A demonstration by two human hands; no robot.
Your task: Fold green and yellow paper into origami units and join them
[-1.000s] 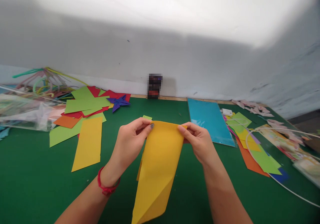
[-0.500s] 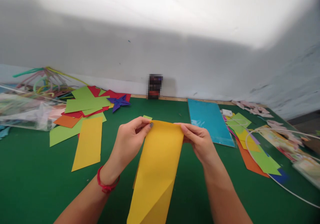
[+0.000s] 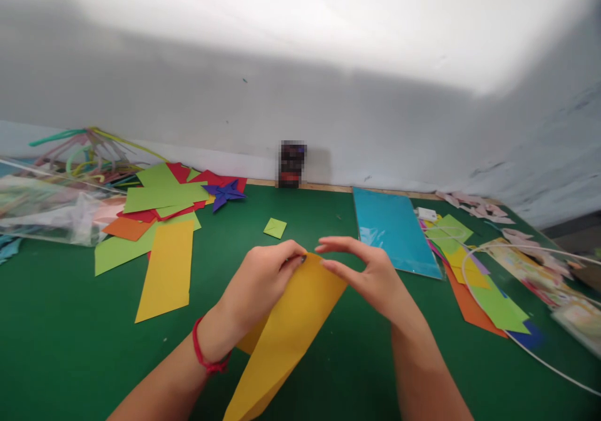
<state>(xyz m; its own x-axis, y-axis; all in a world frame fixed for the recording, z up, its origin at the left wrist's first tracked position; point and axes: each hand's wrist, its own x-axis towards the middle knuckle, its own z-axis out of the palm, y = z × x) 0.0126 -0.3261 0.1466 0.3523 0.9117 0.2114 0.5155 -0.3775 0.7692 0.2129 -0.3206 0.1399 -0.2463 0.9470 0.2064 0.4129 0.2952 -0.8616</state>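
Folded yellow paper (image 3: 293,321) pinched above a green desk (image 3: 357,358)
The left hand (image 3: 263,283) grips its top corner between thumb and fingers; the right hand (image 3: 370,277) is spread beside that corner, whether its thumb touches I cannot tell; toward the desk's far edge lies a small green square (image 3: 275,228); a purple star (image 3: 226,194) and a blue packet (image 3: 394,230) lie by that edge, left and right of the square.

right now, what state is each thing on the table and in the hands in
Held yellow paper: doubled over, gripped near its top
Left fingers: pinched on that paper
Right fingers: parted beside it, contact unclear
Small green square: lying flat
Purple star: folded, lying down
Blue sheet: flat, glossy
Loose yellow sheet: flat, unheld
Red wristband: worn
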